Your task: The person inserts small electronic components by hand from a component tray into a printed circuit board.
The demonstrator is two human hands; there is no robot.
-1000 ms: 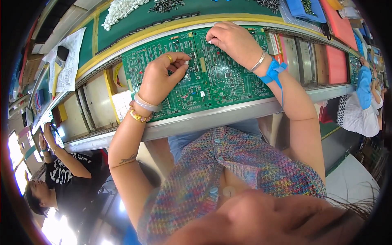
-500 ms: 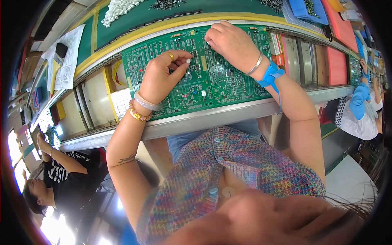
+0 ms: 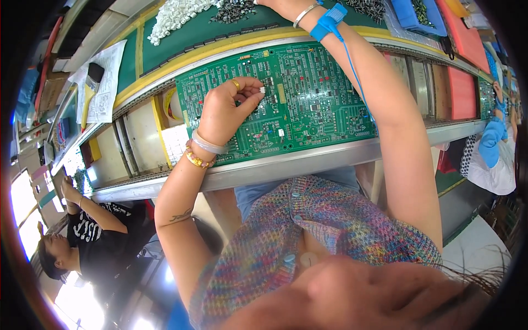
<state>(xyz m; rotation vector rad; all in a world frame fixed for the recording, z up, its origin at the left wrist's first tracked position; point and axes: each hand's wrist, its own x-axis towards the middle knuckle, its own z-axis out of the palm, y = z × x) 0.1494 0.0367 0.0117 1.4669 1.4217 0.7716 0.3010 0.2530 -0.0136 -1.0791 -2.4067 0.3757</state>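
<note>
A large green circuit board (image 3: 300, 116), set with many small parts, lies across the metal rails in front of me. Over its left half is my left hand (image 3: 226, 110), thumb and forefinger pinched on a small white connector (image 3: 262, 89) just above the board. My right hand (image 3: 283, 6) reaches past the board to the far strip, beside a pile of black leaded components (image 3: 234, 10). The top edge of the head view cuts off most of its fingers, so its grip is hidden. A blue wrist strap (image 3: 329, 23) with a cord is on my right wrist.
A heap of white connectors (image 3: 179, 17) sits on the green far strip, with a row of black chips (image 3: 220, 38) before it. A blue bin (image 3: 413, 17) stands far right. Printed sheets (image 3: 110, 82) and a yellow-handled brush (image 3: 86, 104) lie left. Another person (image 3: 99, 236) sits at lower left.
My right hand has left the board's upper middle and moved up and left to the component piles. My left hand keeps its pinch on the white connector. The whole view has shifted slightly.
</note>
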